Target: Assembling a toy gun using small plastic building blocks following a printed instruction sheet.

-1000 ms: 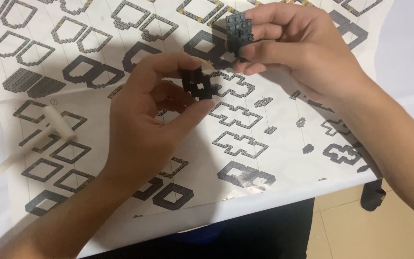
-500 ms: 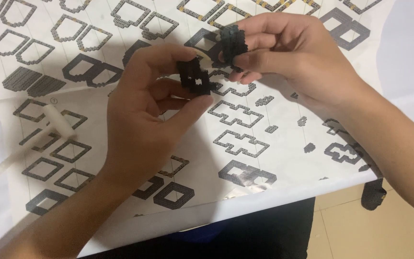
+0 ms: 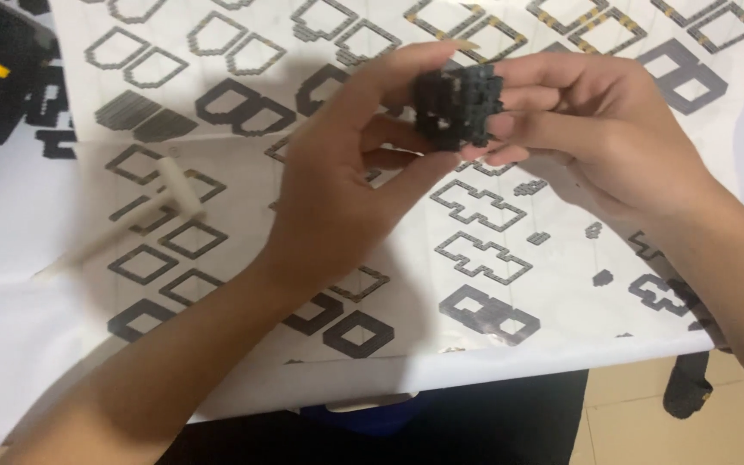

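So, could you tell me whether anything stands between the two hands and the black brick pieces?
Nothing visible: the left hand and right hand both grip the black toy-brick cluster directly, above the white printed instruction sheet.

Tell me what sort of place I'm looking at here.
Likely a hobby table at home: a printed instruction sheet of block diagrams covers it, both hands join a black brick assembly, and a white tool lies nearby.
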